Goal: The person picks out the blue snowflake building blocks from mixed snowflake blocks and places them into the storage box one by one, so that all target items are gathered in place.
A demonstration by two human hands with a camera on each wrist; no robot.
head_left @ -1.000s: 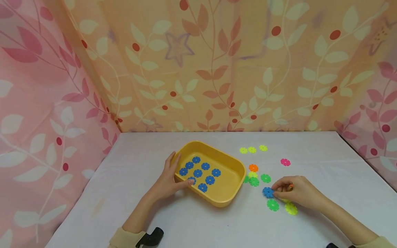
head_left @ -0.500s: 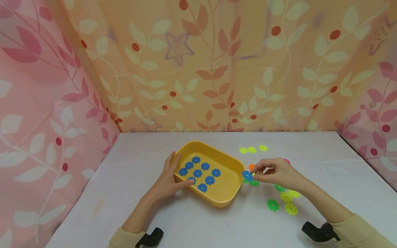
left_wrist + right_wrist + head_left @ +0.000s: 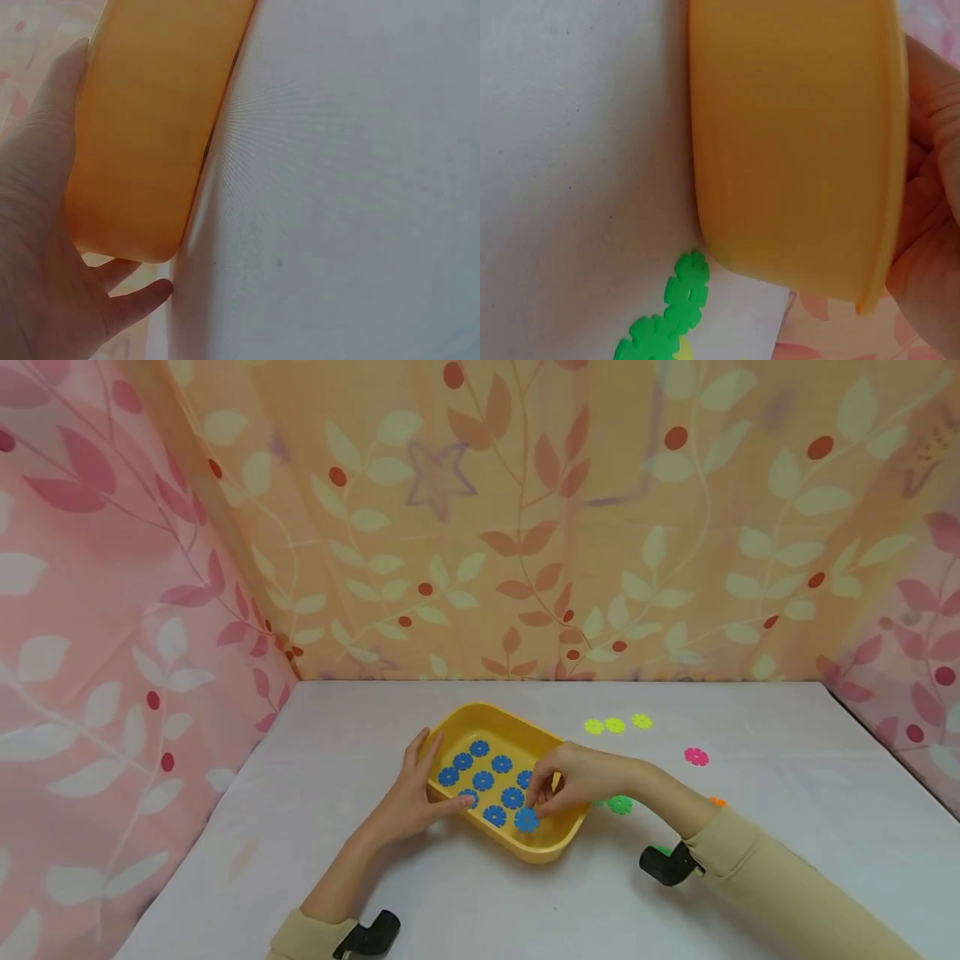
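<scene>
A yellow plastic tray (image 3: 480, 707) sits at an angle on the white table, with several blue notched flower-shaped discs (image 3: 483, 781) lying flat inside. My left hand (image 3: 408, 802) holds its left corner, thumb over the near rim and fingers along the outer side. Over the tray's near right part, my right hand (image 3: 577, 778) pinches one more blue flower-shaped disc (image 3: 527, 820) between thumb and fingers. The right wrist view shows the tray's outer wall (image 3: 795, 150) in front of the right hand (image 3: 937, 202), hiding the fingertips and disc.
Several yellow discs (image 3: 615, 725) lie in a row behind the tray's right side. A pink disc (image 3: 696, 757) lies farther right. Green discs (image 3: 619, 805) lie close to the tray's right wall. An orange disc (image 3: 717, 802) is partly covered by the right forearm.
My right hand has carried the blue disc from the loose pieces on the right, leftward over the rim and into the tray. The left hand stays at the tray's corner.
</scene>
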